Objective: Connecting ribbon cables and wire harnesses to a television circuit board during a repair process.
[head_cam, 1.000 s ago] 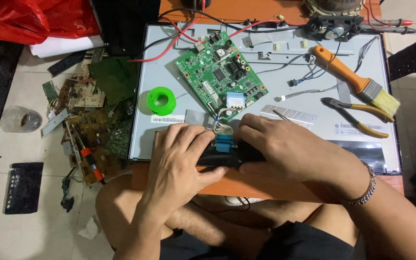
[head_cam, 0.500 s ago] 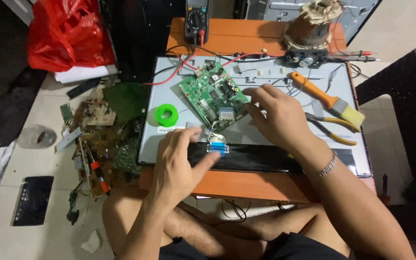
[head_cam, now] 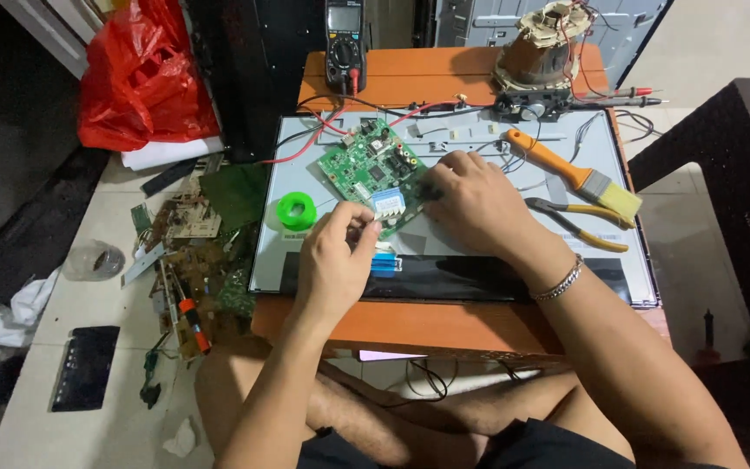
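Green circuit board [head_cam: 366,172] lies on the grey panel back [head_cam: 479,239]; right hand [head_cam: 470,204] presses flat on its corner, nothing gripped. Left hand [head_cam: 333,260] pinches the flat ribbon cable [head_cam: 382,259] at the white connector [head_cam: 388,204]. Best seat it straight, board pinned, no twisting

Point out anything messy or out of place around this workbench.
A heap of loose circuit boards and scrap lies on the floor left of the table, with a crumpled white scrap nearby. On the grey panel, the paintbrush and pliers lie askew.
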